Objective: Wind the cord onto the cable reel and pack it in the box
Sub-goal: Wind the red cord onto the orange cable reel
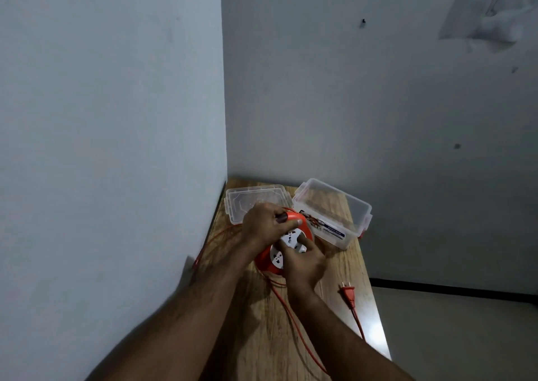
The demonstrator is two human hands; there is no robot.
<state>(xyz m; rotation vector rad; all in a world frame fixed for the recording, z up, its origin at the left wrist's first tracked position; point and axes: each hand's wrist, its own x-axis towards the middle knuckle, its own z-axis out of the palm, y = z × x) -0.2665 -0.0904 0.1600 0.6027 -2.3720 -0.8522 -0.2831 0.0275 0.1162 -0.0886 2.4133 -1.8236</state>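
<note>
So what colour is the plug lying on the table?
Orange-red, like its cord; the plug shows best in the head view, lying at the right on the wooden table.

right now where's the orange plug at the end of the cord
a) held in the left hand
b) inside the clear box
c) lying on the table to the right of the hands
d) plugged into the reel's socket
c: the orange plug lies bare on the wooden table, prongs pointing away, right of the right hand. It is outside the clear box and apart from the reel.
</note>
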